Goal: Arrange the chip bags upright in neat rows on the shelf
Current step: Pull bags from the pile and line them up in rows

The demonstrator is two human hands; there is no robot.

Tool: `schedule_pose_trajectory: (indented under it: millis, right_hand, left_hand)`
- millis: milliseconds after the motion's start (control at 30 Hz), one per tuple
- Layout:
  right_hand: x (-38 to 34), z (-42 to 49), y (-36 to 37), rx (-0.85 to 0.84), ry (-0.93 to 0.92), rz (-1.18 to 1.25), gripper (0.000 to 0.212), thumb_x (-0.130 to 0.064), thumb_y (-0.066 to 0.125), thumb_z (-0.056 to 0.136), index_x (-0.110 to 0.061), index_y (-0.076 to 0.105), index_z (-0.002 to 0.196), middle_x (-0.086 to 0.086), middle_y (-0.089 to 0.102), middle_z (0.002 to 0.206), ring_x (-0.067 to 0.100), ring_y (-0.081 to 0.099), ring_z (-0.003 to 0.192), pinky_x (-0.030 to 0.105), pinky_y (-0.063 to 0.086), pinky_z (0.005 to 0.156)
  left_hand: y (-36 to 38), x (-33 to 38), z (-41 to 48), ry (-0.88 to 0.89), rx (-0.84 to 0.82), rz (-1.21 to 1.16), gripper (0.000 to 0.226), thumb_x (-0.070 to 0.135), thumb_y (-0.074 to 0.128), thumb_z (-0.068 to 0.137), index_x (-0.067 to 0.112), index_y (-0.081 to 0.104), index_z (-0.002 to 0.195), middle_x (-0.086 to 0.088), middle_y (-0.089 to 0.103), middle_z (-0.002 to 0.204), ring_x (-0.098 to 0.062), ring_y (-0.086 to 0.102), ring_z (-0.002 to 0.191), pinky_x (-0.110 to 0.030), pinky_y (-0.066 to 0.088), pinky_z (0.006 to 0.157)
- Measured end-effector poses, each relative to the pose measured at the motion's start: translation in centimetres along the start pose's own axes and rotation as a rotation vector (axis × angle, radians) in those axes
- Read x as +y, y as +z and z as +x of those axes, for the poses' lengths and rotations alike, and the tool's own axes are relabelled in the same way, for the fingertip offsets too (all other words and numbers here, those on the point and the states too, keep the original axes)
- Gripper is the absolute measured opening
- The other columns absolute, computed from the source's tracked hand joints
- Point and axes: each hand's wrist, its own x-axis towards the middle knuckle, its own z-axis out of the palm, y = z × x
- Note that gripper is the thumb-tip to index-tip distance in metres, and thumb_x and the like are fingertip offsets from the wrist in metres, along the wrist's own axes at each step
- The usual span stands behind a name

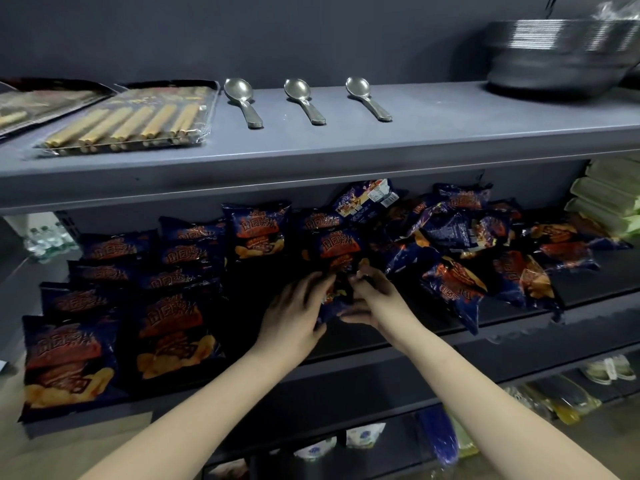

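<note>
A: Grip status?

B: Both hands closed on one chip bag (pixel 341 263), mid-shelf. Left hand (pixel 294 313) on its left edge, right hand (pixel 372 303) on its right/lower edge. Bag's upright-ish, going in as the near one of the 3rd row, I'd say.

A: Progress?

B: Approx half. Left side of the middle shelf (pixel 485 337): two tidy rows (pixel 114 299) standing near-to-far, plus a 3rd row started w/ the far bag (pixel 256 230). Right side: loose heap (pixel 467 244), bags tilted, overlapping, some back-side up. Those are left to sort.

A: Any labels?

B: Dark blue packs, orange-red Chinese lettering, chip pic at bottom. Can't read the characters for sure. One flipped bag (pixel 369 199) far back shows a barcode, text too small.

A: Other stuff?

B: Upper shelf: three spoons (pixel 304 98), packed sticks (pixel 138 123), stacked bowls (pixel 557 53) far right. Not part of the job.
</note>
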Motion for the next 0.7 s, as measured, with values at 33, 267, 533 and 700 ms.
schedule_pose_trajectory:
  millis: [33, 267, 533, 700]
  right_hand:
    - [-0.1, -0.1, -0.1, -0.026, 0.001, 0.011, 0.031, -0.025, 0.046, 0.098, -0.018, 0.039, 0.128, 0.010, 0.070, 0.086, 0.026, 0.069, 0.072, 0.031, 0.057, 0.061]
    - [0.1, 0.7, -1.5, 0.125, -0.078, -0.046, 0.027, -0.026, 0.034, 0.102, -0.013, 0.050, 0.119, 0.008, 0.066, 0.093, 0.021, 0.065, 0.082, 0.030, 0.054, 0.070]
    - [1.9, 0.7, -1.4, -0.212, -0.003, -0.202, 0.046, -0.046, 0.073, 0.074, -0.032, 0.057, 0.116, -0.001, 0.065, 0.121, 0.017, 0.062, 0.112, 0.040, 0.048, 0.098]
    - [2.5, 1.2, -0.5, -0.302, -0.044, -0.135, 0.046, -0.019, 0.071, 0.077, -0.015, 0.059, 0.120, 0.009, 0.066, 0.120, 0.025, 0.061, 0.114, 0.048, 0.044, 0.103]
  left_hand:
    - [-0.2, -0.2, 0.1, -0.062, 0.016, -0.074, 0.081, 0.022, 0.077, 0.070, 0.027, 0.033, 0.137, -0.001, 0.049, 0.135, -0.023, 0.053, 0.117, -0.033, 0.051, 0.083]
    - [-2.4, -0.9, 1.6, -0.563, -0.067, -0.913, 0.056, 0.006, 0.070, 0.079, 0.029, 0.043, 0.122, 0.019, 0.054, 0.103, 0.000, 0.053, 0.095, -0.006, 0.037, 0.073]
    - [-2.2, -1.7, -0.2, -0.692, -0.063, -1.366, 0.041, -0.006, 0.060, 0.082, 0.024, 0.055, 0.109, 0.008, 0.069, 0.099, -0.008, 0.065, 0.093, -0.019, 0.052, 0.073]
    - [-2.4, -2.4, -0.8, -0.696, -0.113, -1.405, 0.042, -0.005, 0.058, 0.083, 0.027, 0.054, 0.109, 0.005, 0.067, 0.104, -0.007, 0.065, 0.093, -0.023, 0.052, 0.079]
